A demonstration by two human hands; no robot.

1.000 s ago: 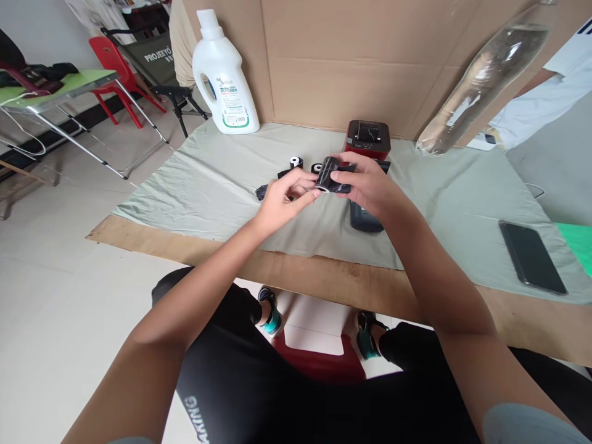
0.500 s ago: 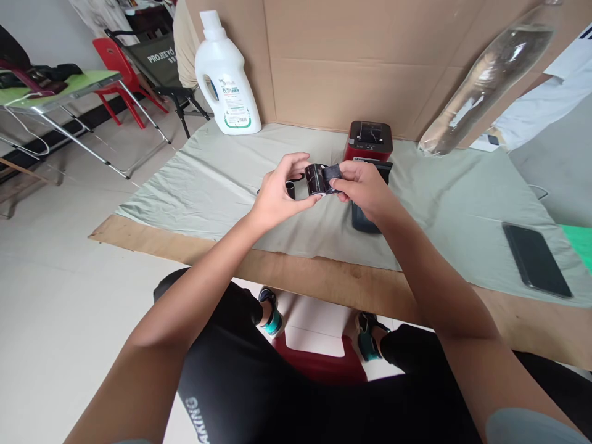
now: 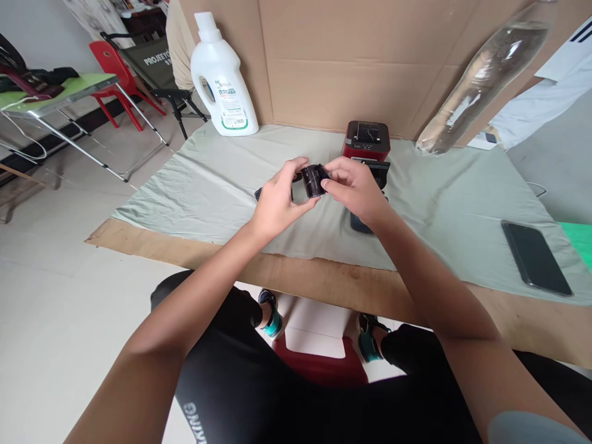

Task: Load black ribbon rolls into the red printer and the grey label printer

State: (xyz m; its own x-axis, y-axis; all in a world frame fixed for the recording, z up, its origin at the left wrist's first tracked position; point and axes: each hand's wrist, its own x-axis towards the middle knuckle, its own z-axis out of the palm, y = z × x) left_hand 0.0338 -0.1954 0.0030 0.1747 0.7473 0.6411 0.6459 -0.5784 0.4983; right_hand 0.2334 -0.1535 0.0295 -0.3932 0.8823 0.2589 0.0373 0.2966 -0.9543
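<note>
My left hand [image 3: 279,202] holds a roll of glossy black tape or film [image 3: 311,181] with thin pale lines, fingers at its top and thumb underneath. At the right side of the roll, my right hand [image 3: 355,187] pinches its loose black end, which the fingers mostly cover. The roll is raised over the cloth. Behind and below my left hand lies a black object [image 3: 258,193], mostly hidden. Just beyond my right hand stands a small red and black machine [image 3: 367,140] with black parts in front of it, partly covered by the hand.
A pale green cloth [image 3: 222,179] covers the board with its bare wooden edge [image 3: 319,280]. A white detergent bottle [image 3: 224,86] stands at the back left, before a cardboard panel [image 3: 342,61]. A clear plastic bottle [image 3: 485,74] leans at the back right; a phone [image 3: 536,258] lies at right.
My right hand has come closer to the roll, and the loose black end that showed between the hands is now mostly hidden. Both hands have shifted slightly left in the view.
</note>
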